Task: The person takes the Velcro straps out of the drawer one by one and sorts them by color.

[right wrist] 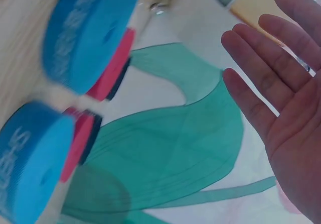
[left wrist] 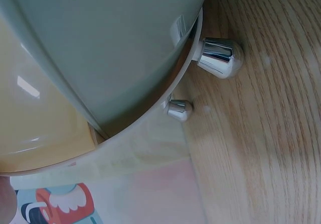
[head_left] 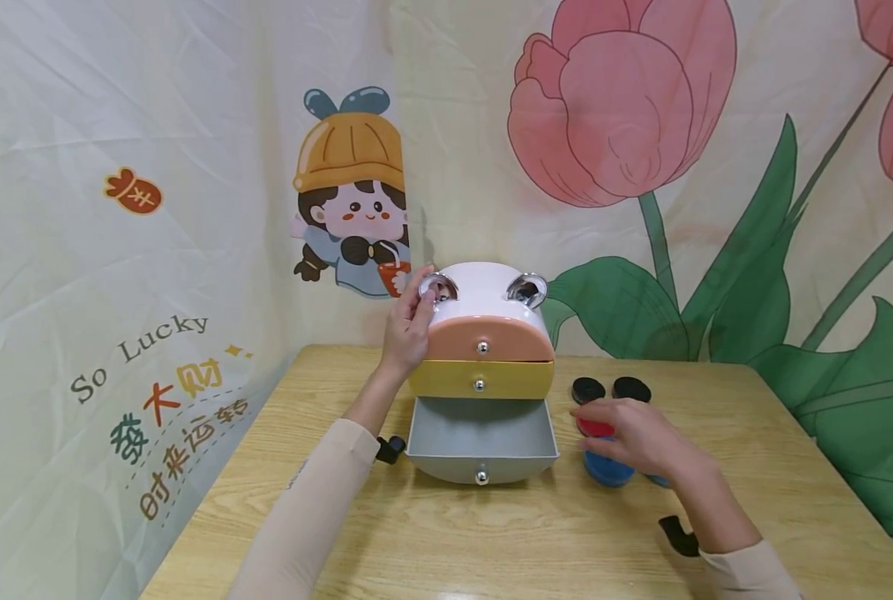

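Observation:
A small drawer cabinet (head_left: 491, 287) with a white rounded top and silver ears stands on the table. Its orange and yellow drawers are in, while the grey bottom drawer (head_left: 481, 468) is pulled out, with no contents visible. My left hand (head_left: 407, 329) grips the cabinet by its left silver ear, thumb in front. Over the round pieces at the right, my right hand (head_left: 641, 433) hovers with fingers extended and holds nothing. Below it are a blue round piece (head_left: 609, 470) and a red round piece (head_left: 593, 427), partly hidden. Two black round pieces (head_left: 631, 388) lie behind.
A black curved piece (head_left: 679, 536) lies at the table's front right. Another small black object (head_left: 391, 450) is left of the grey drawer. A printed cloth (head_left: 461, 167) hangs behind the wooden table (head_left: 431, 550).

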Demonstrator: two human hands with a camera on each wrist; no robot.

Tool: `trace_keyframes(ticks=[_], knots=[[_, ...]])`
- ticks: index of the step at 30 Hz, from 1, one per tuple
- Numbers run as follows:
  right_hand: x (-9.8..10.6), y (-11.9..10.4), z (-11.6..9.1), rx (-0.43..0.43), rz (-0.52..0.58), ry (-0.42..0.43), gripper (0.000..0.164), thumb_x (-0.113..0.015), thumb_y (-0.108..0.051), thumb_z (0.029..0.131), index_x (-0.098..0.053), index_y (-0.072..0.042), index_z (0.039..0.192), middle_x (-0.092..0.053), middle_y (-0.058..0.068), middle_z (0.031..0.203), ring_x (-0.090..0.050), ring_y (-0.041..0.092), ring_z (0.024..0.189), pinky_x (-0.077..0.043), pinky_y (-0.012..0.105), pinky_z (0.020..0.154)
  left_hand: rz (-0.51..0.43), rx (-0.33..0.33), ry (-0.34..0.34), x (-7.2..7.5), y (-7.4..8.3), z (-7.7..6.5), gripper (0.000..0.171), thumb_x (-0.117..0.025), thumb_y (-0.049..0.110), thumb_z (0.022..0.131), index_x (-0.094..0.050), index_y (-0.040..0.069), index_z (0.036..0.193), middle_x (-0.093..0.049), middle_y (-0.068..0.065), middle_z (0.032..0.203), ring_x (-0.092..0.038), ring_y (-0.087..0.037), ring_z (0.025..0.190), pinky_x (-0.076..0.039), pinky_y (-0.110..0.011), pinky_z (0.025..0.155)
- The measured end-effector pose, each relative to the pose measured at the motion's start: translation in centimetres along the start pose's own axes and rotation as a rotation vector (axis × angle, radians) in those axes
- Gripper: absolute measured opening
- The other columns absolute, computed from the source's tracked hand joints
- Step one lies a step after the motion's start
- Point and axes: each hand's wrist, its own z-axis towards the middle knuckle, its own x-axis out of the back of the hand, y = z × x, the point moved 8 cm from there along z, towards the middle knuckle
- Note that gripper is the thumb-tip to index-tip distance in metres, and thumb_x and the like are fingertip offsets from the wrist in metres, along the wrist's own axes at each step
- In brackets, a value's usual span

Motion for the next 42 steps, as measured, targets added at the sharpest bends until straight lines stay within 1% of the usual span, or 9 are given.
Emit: trace_keyframes(ticks=[5, 9, 11, 18, 22, 29, 32, 36, 42], knots=[[0.4, -2.0, 0.8, 0.049, 0.021, 0.008, 0.046, -0.081, -0.035, 0.091, -0.073, -0.016, 0.131, -0.074, 0.004, 0.129, -0.071, 0.026, 0.119, -0.060, 0.045, 0.093, -0.013, 0.006, 0.003, 0.1, 1.2, -0.2, 0.044, -0.044, 0.011, 0.111, -0.049, 0.018, 0.154, -0.056, -0.014, 0.150, -0.055, -0.033, 0.114, -0.044, -0.014, 0.095], [0.4, -3.5, 1.5, 0.085, 0.050, 0.001, 0.045, -0.081, -0.035, 0.091, -0.073, -0.016, 0.131, -0.074, 0.002, 0.128, -0.071, 0.023, 0.116, -0.061, 0.040, 0.090, -0.009, 0.003, 0.001, 0.1, 2.7, -0.5, 0.043, -0.044, 0.011, 0.111, -0.049, 0.015, 0.154, -0.054, -0.016, 0.153, -0.055, -0.035, 0.118, -0.043, -0.013, 0.100], [0.3, -4.1, 1.9, 0.101, 0.066, 0.002, 0.044, -0.081, -0.035, 0.091, -0.073, -0.015, 0.130, -0.074, 0.002, 0.127, -0.072, 0.021, 0.114, -0.061, 0.038, 0.088, -0.004, 0.005, -0.002, 0.1, 2.9, -0.5, 0.044, -0.044, 0.012, 0.111, -0.048, 0.015, 0.154, -0.053, -0.015, 0.154, -0.055, -0.034, 0.119, -0.044, -0.014, 0.101], [0.0, -6.3, 3.2, 0.157, 0.077, 0.001, 0.048, -0.081, -0.039, 0.090, -0.073, -0.017, 0.131, -0.074, -0.001, 0.128, -0.071, 0.018, 0.116, -0.060, 0.039, 0.093, -0.030, 0.005, -0.002, 0.2, 3.0, -0.5, 0.043, -0.044, 0.012, 0.111, -0.049, 0.015, 0.154, -0.054, -0.018, 0.151, -0.052, -0.046, 0.112, -0.042, -0.014, 0.087], [-0.3, -7.2, 3.8, 0.158, 0.078, -0.022, 0.047, -0.081, -0.040, 0.090, -0.073, -0.020, 0.132, -0.074, -0.003, 0.128, -0.070, 0.017, 0.116, -0.060, 0.039, 0.093, -0.034, 0.001, -0.002, 0.2, 2.9, -0.5, 0.043, -0.045, 0.012, 0.111, -0.049, 0.014, 0.154, -0.054, -0.019, 0.151, -0.053, -0.043, 0.112, -0.043, -0.013, 0.090], [-0.4, -8.8, 4.5, 0.189, 0.084, -0.030, 0.046, -0.081, -0.038, 0.091, -0.073, -0.019, 0.133, -0.075, -0.004, 0.124, -0.071, 0.014, 0.111, -0.059, 0.037, 0.092, -0.013, 0.004, -0.002, 0.1, 2.8, -0.7, 0.043, -0.044, 0.013, 0.111, -0.049, 0.017, 0.154, -0.058, -0.016, 0.146, -0.052, -0.028, 0.105, -0.041, -0.016, 0.085], [-0.4, -9.6, 4.9, 0.215, 0.093, -0.027, 0.045, -0.080, -0.037, 0.092, -0.073, -0.018, 0.132, -0.076, -0.002, 0.123, -0.071, 0.014, 0.111, -0.060, 0.035, 0.091, -0.013, -0.001, 0.001, 0.1, 2.8, -0.7, 0.043, -0.044, 0.013, 0.111, -0.049, 0.016, 0.154, -0.056, -0.017, 0.148, -0.052, -0.028, 0.104, -0.041, -0.016, 0.084], [-0.5, -10.6, 5.3, 0.244, 0.106, -0.031, 0.045, -0.080, -0.036, 0.092, -0.073, -0.017, 0.131, -0.076, -0.001, 0.123, -0.071, 0.014, 0.111, -0.060, 0.032, 0.089, -0.021, -0.017, 0.004, 0.1, 2.9, -0.6, 0.043, -0.045, 0.012, 0.111, -0.048, 0.010, 0.154, -0.051, -0.020, 0.154, -0.053, -0.033, 0.108, -0.042, -0.014, 0.087], [-0.8, -11.8, 5.7, 0.296, 0.105, -0.026, 0.044, -0.082, -0.032, 0.090, -0.074, -0.016, 0.131, -0.076, 0.000, 0.121, -0.072, 0.015, 0.108, -0.060, 0.030, 0.086, -0.003, -0.021, 0.011, 0.1, 2.9, -0.6, 0.043, -0.045, 0.011, 0.110, -0.048, 0.006, 0.153, -0.055, -0.019, 0.150, -0.052, -0.026, 0.099, -0.041, -0.016, 0.080]])
